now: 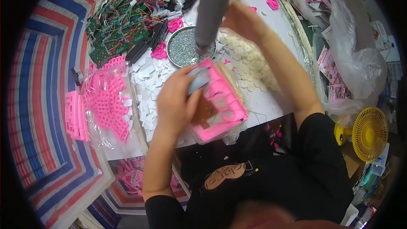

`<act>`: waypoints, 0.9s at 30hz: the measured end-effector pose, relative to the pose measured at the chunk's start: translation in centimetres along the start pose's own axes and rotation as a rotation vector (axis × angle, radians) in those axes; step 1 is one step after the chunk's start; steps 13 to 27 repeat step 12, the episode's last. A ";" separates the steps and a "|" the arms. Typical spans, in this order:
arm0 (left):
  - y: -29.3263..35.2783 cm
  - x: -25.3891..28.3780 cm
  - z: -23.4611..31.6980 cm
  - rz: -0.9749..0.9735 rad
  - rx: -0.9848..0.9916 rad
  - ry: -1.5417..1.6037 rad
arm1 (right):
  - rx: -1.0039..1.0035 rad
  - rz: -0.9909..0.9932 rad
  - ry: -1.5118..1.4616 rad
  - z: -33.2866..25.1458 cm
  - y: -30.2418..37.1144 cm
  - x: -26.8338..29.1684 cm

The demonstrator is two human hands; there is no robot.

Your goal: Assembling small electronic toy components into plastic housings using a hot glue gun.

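Note:
My left hand (pixel 174 97) is closed on the left side of a pink plastic casing (pixel 227 89), which lies tilted near the table's front edge. A curved grey piece (pixel 198 80) sits by its thumb and fingers. Inside the casing are a brownish panel (pixel 205 112) and round pale pink parts. Farther back, my right hand (pixel 243 22) is raised beside a thick grey hanging tool (pixel 214 10). That tool hides some of its fingers and motion smears the rest, so its grip is unclear. Below the tool's tip stands a round dish (pixel 180 47) of small silvery screws.
Green circuit boards (pixel 123 25) with wires are heaped at the far left. White squares (pixel 146 89) and cream discs (pixel 250 61) lie on either side of the dish. Pink keypads (pixel 106 101) sit left in clear plastic. A yellow fan (pixel 369 134) stands at right.

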State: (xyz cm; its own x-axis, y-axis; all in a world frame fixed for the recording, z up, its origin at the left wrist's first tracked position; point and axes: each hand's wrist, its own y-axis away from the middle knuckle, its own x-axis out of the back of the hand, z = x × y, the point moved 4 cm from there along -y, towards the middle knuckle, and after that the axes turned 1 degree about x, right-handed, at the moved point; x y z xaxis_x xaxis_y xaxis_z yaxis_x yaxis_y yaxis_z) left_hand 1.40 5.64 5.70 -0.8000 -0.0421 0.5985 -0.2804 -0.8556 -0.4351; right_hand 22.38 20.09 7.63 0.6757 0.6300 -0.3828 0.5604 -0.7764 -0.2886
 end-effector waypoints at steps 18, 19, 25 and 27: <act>16.3 17.8 6.1 -0.540 0.729 -0.593 | -0.153 0.655 1.416 -2.8 7.3 16.2; 16.3 17.8 6.1 -0.540 0.729 -0.593 | -0.153 0.655 1.416 -2.8 7.3 16.2; 16.3 17.8 6.1 -0.540 0.729 -0.593 | -0.153 0.655 1.416 -2.8 7.3 16.2; 16.3 17.8 6.1 -0.540 0.729 -0.593 | -0.153 0.655 1.416 -2.8 7.3 16.2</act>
